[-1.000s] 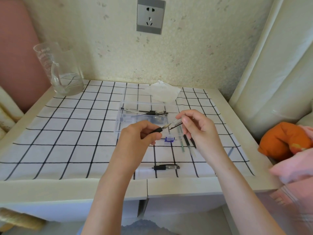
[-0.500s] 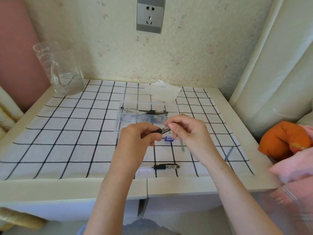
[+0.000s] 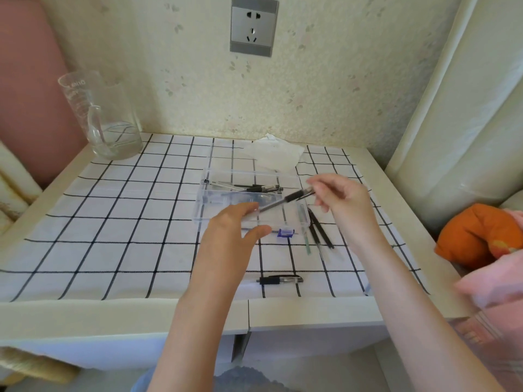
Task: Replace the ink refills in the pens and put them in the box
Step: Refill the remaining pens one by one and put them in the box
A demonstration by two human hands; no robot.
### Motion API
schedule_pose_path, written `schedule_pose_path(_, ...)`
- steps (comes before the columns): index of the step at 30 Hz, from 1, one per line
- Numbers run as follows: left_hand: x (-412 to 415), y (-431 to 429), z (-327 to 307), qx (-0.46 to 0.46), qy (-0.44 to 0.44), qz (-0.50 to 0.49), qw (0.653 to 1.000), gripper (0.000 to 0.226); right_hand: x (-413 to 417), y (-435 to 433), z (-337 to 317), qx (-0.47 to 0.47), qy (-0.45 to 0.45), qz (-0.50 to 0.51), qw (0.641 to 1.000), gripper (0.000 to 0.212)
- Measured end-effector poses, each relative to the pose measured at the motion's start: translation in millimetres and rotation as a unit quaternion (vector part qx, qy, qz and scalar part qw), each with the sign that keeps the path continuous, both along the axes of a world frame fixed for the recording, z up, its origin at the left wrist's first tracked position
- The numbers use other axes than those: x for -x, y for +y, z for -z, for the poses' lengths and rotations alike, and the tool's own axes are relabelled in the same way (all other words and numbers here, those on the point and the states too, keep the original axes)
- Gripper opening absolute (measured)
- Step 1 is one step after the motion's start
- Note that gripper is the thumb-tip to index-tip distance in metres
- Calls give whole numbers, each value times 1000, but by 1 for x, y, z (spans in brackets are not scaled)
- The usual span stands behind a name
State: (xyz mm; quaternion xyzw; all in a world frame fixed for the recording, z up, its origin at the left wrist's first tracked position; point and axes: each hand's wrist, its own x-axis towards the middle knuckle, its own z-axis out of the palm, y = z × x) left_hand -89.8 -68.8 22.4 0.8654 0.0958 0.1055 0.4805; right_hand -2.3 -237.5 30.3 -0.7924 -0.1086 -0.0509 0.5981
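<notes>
My right hand (image 3: 343,206) pinches the tip end of a black-grip pen (image 3: 285,200) and holds it slanted above the clear plastic box (image 3: 198,206). The pen's rear end lies just by the index fingertip of my left hand (image 3: 230,236), whose fingers are spread and hold nothing. Several pens (image 3: 256,188) lie along the far side of the box. Loose refills (image 3: 319,232) lie on the cloth right of the box. A small blue part (image 3: 285,232) sits in front of the box. Another black pen (image 3: 280,279) lies near the table's front edge.
A glass jug (image 3: 102,117) stands at the back left corner of the checked cloth (image 3: 113,236). A crumpled tissue (image 3: 276,154) lies behind the box. An orange cushion (image 3: 478,233) and pink fabric (image 3: 495,281) sit off the table's right side. Wall socket (image 3: 253,26) above.
The hands were joined on the pen in front of the box. Now my left hand has opened, and my right hand has carried the pen up and to the right over the box.
</notes>
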Motion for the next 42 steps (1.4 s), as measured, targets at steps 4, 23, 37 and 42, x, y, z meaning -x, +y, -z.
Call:
schedule_pose_path(4,0,7,2,-12,-20,-35,999,40,-31,4,-4,-35,-33,70,996,16)
schedule_pose_path(23,4,-2,18,-97,183,173,963,28,-29,39,20,127,-37,16,991,26)
schedule_pose_path(37,4,0,3,49,68,98,992,12,53,21,19,42,54,-73,995,19)
schedule_pose_path(42,4,0,6,36,49,119,991,9,57,23,19,-20,68,-99,993,11)
